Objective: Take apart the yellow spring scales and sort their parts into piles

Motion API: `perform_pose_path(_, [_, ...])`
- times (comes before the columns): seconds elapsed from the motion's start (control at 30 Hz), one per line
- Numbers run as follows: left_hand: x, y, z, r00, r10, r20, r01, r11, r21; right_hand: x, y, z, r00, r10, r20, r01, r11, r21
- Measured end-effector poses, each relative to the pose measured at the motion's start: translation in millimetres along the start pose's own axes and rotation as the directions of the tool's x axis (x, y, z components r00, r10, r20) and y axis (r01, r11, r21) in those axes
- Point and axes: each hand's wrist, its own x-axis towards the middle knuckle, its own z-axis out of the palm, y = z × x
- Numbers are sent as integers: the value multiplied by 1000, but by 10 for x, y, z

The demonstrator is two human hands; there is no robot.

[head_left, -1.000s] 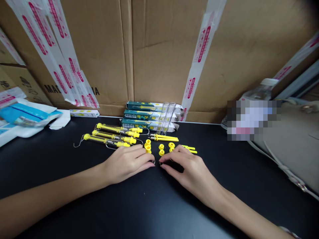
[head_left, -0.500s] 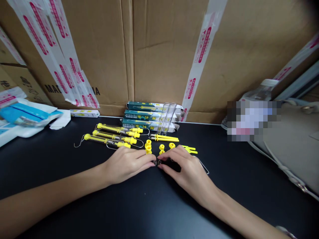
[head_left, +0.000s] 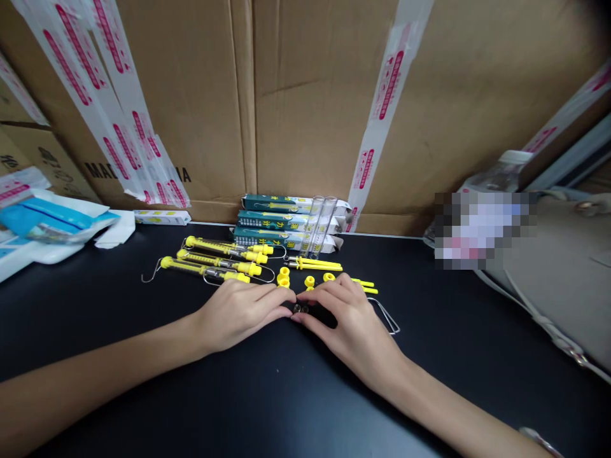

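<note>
Two small dark metal, coil-like pieces lie side by side where my fingertips meet, low over the table. My left hand is closed in a pinch at their left end. From the other side my right hand pinches them with thumb and index finger; their exact kind is too small to make out. Just beyond the fingers are yellow plastic caps and a yellow ring, partly covered by the hands. Bent metal wire hooks lie right of my right hand.
Several yellow spring scales lie at the left with wire hooks. Behind stand green-white boxes with clear tubes leaning on them. Yellow rods lie in front. A bottle and grey bag sit at right; cardboard walls the back.
My right hand has shifted slightly left, and the two small metal pieces have come closer together. My left fingertips have drawn back a little. The wire hooks at right are more exposed.
</note>
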Motion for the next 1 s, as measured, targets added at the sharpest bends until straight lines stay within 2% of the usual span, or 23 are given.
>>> perform_pose_path(0.3, [-18, 0, 19, 986, -164, -22, 161, 983, -84, 26, 57, 65, 1000, 10, 15, -10, 1000, 22])
perform_pose_path(0.73, [1, 11, 4, 982, -189, -6, 187, 975, -120, -65, 109, -107, 1000, 23, -17, -23, 999, 37])
perform_pose_path(1.0, [-9, 6, -5, 985, -175, 4, 175, 979, -107, -33, 156, -107, 1000, -8, -30, 7, 1000, -14])
